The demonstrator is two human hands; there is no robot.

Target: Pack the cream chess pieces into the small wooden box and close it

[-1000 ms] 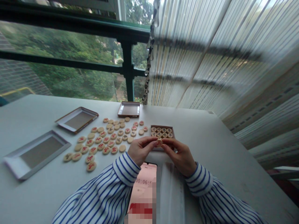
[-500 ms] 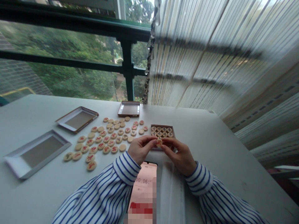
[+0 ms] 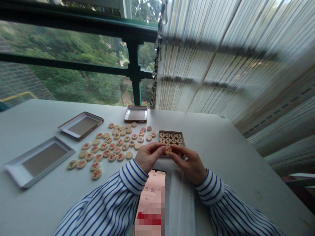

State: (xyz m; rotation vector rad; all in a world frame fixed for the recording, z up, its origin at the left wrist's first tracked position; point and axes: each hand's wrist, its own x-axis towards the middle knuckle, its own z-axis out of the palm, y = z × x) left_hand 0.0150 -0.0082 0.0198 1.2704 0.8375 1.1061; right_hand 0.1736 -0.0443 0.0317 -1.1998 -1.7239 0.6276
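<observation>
Between the fingertips of both hands is a round wooden Chinese chess piece with a red character facing up. My left hand pinches its left side, and my right hand pinches its right side. Just behind and below them stands a small box with rows of chess pieces bearing black characters; my fingers hide part of its near side. To the left of my hands many loose chess pieces lie scattered, some with red or black characters up, some blank side up.
Three shallow trays or lids lie on the white table: a white one at left, a brown-rimmed one behind it, and a smaller one at the back. A phone showing a timer and a clear plastic sheet lie in front of me.
Almost nothing differs. Both hands stay in place, still holding the chess piece, which has shifted very slightly.
</observation>
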